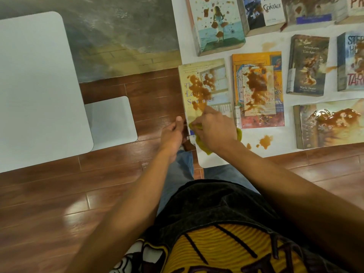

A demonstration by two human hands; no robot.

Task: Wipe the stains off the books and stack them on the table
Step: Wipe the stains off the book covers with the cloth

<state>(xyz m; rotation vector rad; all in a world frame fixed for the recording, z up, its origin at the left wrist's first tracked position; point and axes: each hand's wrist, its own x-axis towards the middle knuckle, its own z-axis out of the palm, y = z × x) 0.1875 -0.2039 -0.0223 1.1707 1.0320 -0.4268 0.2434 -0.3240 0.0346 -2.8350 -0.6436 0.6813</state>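
A pale yellow book point(214, 79) with a large brown stain lies at the left edge of the white table point(279, 142). My right hand point(213, 127) presses a yellow-green cloth point(202, 146) onto the book's near end, fingers curled over the cloth. My left hand point(172, 134) grips the book's near left corner at the table edge, thumb up. An orange book point(258, 89), also stained brown, lies just to the right. Several more stained books spread over the table behind and to the right.
A second white table point(35, 85) stands to the left, with a white stool point(112, 121) beside it. Brown wooden floor lies between the tables. Brown spill spots point(265, 141) mark the table near its front edge. My legs are below the table corner.
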